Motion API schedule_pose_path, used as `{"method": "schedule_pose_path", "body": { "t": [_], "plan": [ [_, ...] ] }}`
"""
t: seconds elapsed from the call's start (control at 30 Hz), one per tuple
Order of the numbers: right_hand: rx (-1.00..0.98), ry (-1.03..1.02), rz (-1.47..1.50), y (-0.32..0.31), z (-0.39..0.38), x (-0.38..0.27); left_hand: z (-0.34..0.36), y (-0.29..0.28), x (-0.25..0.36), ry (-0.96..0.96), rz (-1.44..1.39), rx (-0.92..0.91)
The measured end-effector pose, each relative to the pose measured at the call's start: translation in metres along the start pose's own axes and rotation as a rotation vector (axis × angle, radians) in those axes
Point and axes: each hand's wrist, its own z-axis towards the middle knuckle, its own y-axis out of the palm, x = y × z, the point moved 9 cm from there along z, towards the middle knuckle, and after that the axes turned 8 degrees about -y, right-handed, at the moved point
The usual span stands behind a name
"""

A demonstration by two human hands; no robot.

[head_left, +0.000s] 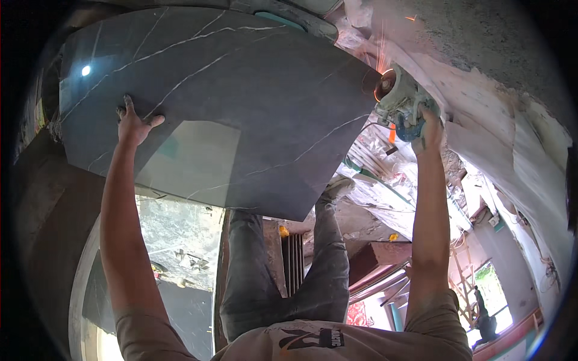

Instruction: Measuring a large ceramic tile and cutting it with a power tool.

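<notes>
A large dark grey stone-look slab [283, 102] with white veins spreads across the upper middle in front of me. My left hand [136, 124] presses on its left part, fingers apart and thumb out to the side. At the slab's right edge, my right hand [428, 129] grips a dusty angle grinder [404, 99]. The grinder's disc [386, 85] meets that edge, and orange sparks fly upward from it. Dust coats the tool, and its lower body looks blue. Some fingers of the right hand are hidden behind the grinder.
White sheeting [494, 138] drapes along the right side beside a rough grey surface [481, 42]. Under the slab's right edge lie thin strips [373, 157] and debris. A pale dusty board [180, 240] is below left. My legs [253, 265] stand close to the slab's near edge.
</notes>
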Motion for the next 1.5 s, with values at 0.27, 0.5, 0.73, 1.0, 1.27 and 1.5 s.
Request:
{"method": "schedule_pose_path", "body": {
  "t": [0.27,0.5,0.73,1.0,1.27,1.5],
  "plan": [
    [0.003,-0.018,-0.001,0.001,0.004,0.003,0.004,0.006,-0.005,0.018,-0.019,0.003],
    [0.07,-0.043,-0.025,-0.004,-0.002,0.004,0.005,0.005,-0.003,0.018,-0.002,-0.005],
    [0.066,-0.019,-0.011,-0.011,-0.007,0.01,0.001,0.001,-0.001,0.002,-0.014,-0.015],
    [0.017,-0.019,0.041,-0.016,-0.001,0.022,-0.001,-0.003,0.002,-0.023,-0.003,-0.031],
    [0.013,-0.027,0.032,-0.017,-0.005,0.025,0.002,0.001,-0.002,-0.032,0.002,-0.019],
    [0.02,-0.001,-0.017,-0.014,-0.011,0.025,0.003,0.003,-0.004,-0.017,-0.002,0.002]
  ]
}}
